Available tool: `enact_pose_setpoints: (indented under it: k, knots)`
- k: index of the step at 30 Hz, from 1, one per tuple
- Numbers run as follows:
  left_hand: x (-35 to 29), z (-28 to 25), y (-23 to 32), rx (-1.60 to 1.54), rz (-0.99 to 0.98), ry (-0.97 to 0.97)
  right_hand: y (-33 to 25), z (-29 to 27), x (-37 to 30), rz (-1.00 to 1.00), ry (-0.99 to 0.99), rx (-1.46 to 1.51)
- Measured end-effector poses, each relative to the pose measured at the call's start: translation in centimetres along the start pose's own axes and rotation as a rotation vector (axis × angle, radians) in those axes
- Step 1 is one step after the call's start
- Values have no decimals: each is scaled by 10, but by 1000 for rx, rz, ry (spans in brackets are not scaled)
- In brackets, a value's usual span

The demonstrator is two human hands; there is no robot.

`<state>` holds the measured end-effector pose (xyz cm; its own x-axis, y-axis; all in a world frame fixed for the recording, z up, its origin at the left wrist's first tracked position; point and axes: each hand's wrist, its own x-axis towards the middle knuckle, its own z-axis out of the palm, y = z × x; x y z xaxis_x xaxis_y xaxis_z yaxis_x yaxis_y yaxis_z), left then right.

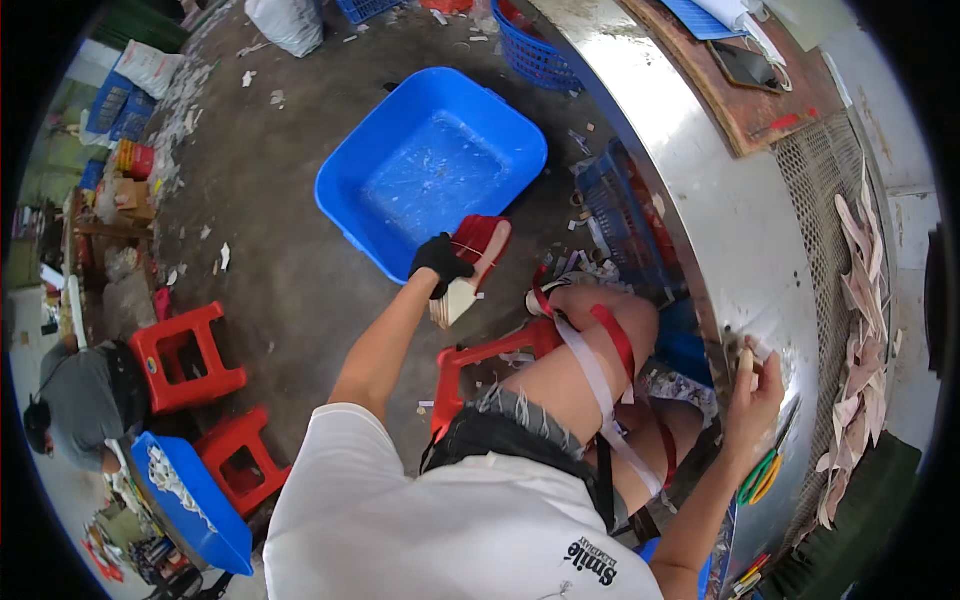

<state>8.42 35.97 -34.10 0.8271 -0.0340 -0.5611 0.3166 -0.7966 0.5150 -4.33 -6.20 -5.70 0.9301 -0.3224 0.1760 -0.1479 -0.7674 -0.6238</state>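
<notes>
My left hand [440, 265], in a black glove, is closed round a tied stack of flat, sole-shaped pieces [488, 250], red and pink at one end and cream at the other. This stack hangs beside the near rim of a big blue plastic tub [350, 235] on the floor. To the right, my bare right hand [755, 400] rests at the edge of the metal worktop [730, 230], its fingers curled. Something small and beige shows at its fingertips; I cannot make out what it is. Scissors [765, 478] with green and yellow handles lie near that wrist.
Blue baskets [535, 50] stand along the worktop, among scattered scraps. Red stools [185, 355] are at the left, with one by my legs. A person [85, 400] bends near a blue bin [200, 510]. Pinkish offcuts [860, 290] lie on the mesh at the right.
</notes>
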Motion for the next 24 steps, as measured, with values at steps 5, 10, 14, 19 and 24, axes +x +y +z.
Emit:
enact_pose_setpoints:
  k: [5, 10, 14, 19, 24]
  knots:
    - [96, 8, -3, 305, -195, 133, -4, 17, 19, -270, -4, -380]
    - [159, 9, 4, 372, -220, 172, 0, 17, 22, -228, -44, -299]
    - [192, 14, 5, 381, -164, 369, 5, 12, 19, -135, -152, -254]
    - [178, 34, -32, 219, -100, 63, -6, 14, 25, -185, -135, -283]
    - [74, 134, -88, 92, -94, -42, -3, 20, 25, -244, 19, -251]
